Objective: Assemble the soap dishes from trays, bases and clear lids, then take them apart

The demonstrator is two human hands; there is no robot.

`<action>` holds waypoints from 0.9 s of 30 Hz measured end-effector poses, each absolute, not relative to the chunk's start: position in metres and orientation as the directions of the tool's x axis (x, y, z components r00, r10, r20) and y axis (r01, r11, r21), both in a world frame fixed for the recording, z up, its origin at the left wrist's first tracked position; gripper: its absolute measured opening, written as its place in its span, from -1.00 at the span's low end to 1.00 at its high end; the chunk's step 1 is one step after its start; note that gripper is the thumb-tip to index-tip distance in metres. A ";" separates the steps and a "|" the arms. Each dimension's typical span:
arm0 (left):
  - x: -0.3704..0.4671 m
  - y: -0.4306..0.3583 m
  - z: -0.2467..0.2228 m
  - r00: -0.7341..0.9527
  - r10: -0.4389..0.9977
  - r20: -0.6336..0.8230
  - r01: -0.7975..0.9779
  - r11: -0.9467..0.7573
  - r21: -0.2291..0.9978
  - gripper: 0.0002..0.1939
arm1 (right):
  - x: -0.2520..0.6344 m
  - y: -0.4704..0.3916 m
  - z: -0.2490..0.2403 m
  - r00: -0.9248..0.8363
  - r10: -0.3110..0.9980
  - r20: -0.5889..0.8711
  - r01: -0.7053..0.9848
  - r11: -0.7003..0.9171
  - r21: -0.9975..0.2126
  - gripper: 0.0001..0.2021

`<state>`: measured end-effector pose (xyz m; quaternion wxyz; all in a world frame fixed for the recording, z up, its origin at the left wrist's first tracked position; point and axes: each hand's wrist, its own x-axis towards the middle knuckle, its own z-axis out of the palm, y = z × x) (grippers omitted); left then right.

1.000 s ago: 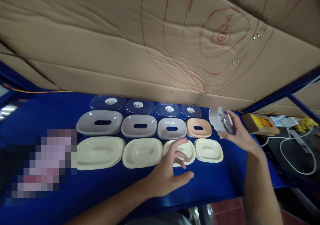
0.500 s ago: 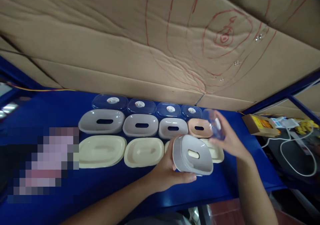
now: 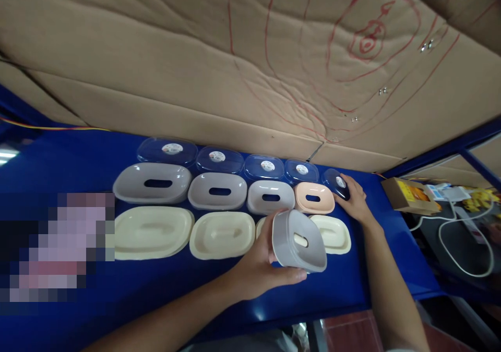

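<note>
My left hand (image 3: pixel 262 263) grips a grey oval container (image 3: pixel 284 237) with a slot in its base, tilted above the near row. Fingers of my right hand (image 3: pixel 354 198) hold a small clear lid (image 3: pixel 335 182) at the right end of the back row. Along that row lie several clear lids with round labels, such as the leftmost one (image 3: pixel 156 149). The middle row has grey slotted trays (image 3: pixel 133 185) and a peach tray (image 3: pixel 313 206). Cream oval pieces (image 3: pixel 152 237) form the near row, one partly hidden behind my left hand.
A cardboard wall (image 3: pixel 156 81) with red marker lines stands behind the blue table (image 3: pixel 164 289). To the right are an open carton (image 3: pixel 407 198) and a white cable (image 3: pixel 462 274) on a dark surface. A blurred, pixelated patch covers the left side.
My right hand has moved back and to the right, bringing the clear lid down to the end of the back row. The grey container stays in my left hand, turned slightly.
</note>
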<state>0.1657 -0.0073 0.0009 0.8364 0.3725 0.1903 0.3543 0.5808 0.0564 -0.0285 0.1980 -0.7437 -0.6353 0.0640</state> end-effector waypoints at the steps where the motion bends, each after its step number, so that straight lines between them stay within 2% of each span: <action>1: 0.166 -0.008 0.000 0.677 0.733 -0.061 -0.447 0.475 0.758 0.12 | 0.580 0.056 -0.028 0.178 0.972 0.156 0.927 -0.112 -0.358 -0.16; 6: 0.169 -0.009 -0.002 0.691 0.720 -0.063 -0.441 0.489 0.752 0.15 | 0.591 0.048 -0.021 0.186 0.961 0.206 0.945 -0.117 -0.306 -0.25; 14: 0.169 -0.008 0.003 0.694 0.715 -0.091 -0.429 0.511 0.745 0.18 | 0.604 0.056 -0.029 0.192 0.923 0.332 0.939 -0.075 -0.337 -0.53; 19: 0.168 -0.007 0.003 0.695 0.713 -0.093 -0.426 0.513 0.745 0.15 | 0.588 0.062 -0.032 0.137 0.921 0.366 0.934 0.004 -0.358 -0.54; 24: 0.171 -0.004 -0.005 0.678 0.733 -0.059 -0.443 0.472 0.762 0.10 | 0.560 0.055 -0.008 0.146 0.887 0.437 0.930 0.027 -0.366 -0.55; 27: 0.171 -0.003 -0.009 0.643 0.764 -0.054 -0.473 0.452 0.756 0.10 | 0.520 0.040 0.015 0.068 0.868 0.491 0.890 0.170 -0.424 -0.59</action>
